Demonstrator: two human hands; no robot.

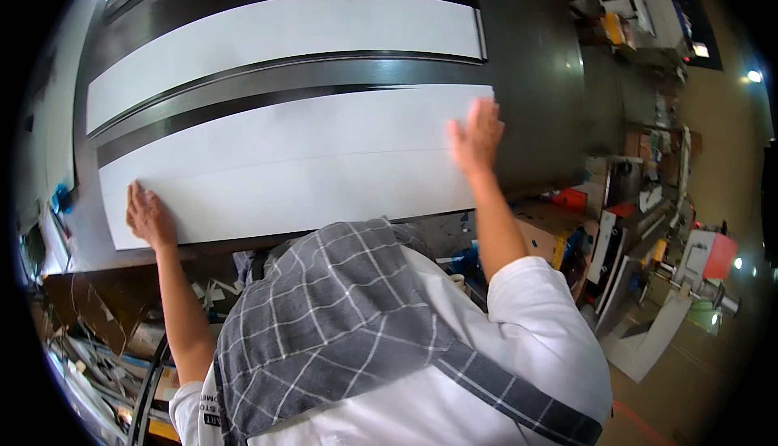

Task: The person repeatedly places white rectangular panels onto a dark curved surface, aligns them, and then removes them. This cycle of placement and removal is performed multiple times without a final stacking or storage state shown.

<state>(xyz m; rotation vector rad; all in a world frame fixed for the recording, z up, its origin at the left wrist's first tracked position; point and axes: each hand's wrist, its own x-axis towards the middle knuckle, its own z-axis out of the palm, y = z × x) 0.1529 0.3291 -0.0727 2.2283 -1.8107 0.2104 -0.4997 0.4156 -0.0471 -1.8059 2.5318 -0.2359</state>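
A long white sheet [308, 166] lies along the near side of a dark metal table, with a faint lengthwise line across it. My left hand [149, 215] rests on its left end, fingers partly spread and bent a little. At the right end, my right hand [478, 138] is over the sheet's edge with the thumb apart from the fingers; it is slightly blurred, and I cannot tell whether it touches. Nothing shows in either hand. Beyond lies a second long white sheet [300, 32], beside a dark strip and a narrow metal bar at its right end.
The dark metal table [535, 81] extends right past both sheets. Offcuts and scraps [97, 381] crowd the space below its left front edge. Right of the table stand cluttered benches and a machine with a red part [717, 258]. A blue scrap [61, 198] sits at the left edge.
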